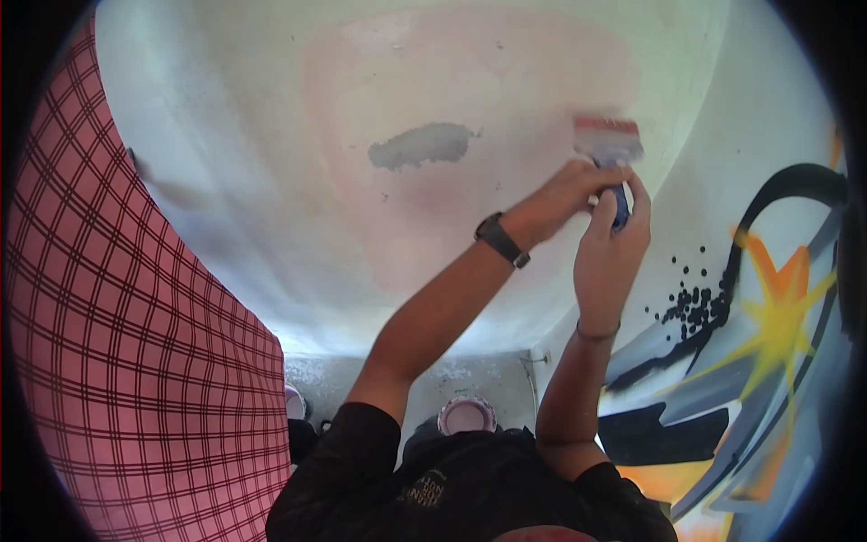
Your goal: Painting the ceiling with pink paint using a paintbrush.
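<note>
A wide flat paintbrush (607,140) with a blue handle is up against the pale wall, right of the middle. Its far edge is reddish pink and its body whitish. My right hand (616,235) is closed round the handle from below. At the brush's neck, the fingers of my left hand (567,194) are closed too, right against the right hand's fingers. The left wrist wears a dark watch (502,240). On the wall (253,117), a faint pink area surrounds a rough grey patch (421,146), left of the brush.
A round tub (467,415) with pinkish contents stands on the floor below my arms. Another container (294,403) is partly visible to its left. Pink checked cloth or covering (153,361) fills the left side. A painted, colourful wall (768,316) bounds the right.
</note>
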The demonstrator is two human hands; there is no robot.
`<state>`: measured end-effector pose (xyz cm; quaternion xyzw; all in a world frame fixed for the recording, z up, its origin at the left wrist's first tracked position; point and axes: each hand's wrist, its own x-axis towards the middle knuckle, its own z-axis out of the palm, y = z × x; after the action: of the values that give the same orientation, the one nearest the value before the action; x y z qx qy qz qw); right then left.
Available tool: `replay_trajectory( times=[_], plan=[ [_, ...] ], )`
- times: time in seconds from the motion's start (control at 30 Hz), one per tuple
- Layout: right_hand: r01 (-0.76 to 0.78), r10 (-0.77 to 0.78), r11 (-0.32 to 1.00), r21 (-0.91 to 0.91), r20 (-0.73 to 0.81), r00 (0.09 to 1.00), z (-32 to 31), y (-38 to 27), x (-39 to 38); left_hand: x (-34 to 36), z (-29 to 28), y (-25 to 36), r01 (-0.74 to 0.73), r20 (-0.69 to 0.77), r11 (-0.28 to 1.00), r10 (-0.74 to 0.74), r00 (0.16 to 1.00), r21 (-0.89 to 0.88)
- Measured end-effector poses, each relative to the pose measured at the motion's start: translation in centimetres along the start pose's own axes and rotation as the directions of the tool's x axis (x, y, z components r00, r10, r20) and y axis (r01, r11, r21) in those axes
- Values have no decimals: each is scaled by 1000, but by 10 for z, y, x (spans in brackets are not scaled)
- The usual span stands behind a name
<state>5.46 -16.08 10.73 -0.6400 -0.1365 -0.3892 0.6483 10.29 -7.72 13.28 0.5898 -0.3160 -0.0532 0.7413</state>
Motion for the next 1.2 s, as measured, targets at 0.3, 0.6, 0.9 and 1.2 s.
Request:
replay_trajectory(
  times=[0.3,0.6,0.9,1.2],
  plan=[
    [434,-312,720,-542,306,900,106,-21,-23,-37,-90,3,-78,-38,648,76,996,-757],
    [594,-421,786,-168,558,715,187,-31,-85,-130,-139,36,-370,-260,577,267,928,-728],
    [192,-370,895,402,431,823,128,6,-37,-98,-104,0,-503,-697,838,231,679,-212],
    [360,-359,933,-10,69,931,25,37,53,43,-26,-28,-110,-103,740,56,993,-664]
  ],
)
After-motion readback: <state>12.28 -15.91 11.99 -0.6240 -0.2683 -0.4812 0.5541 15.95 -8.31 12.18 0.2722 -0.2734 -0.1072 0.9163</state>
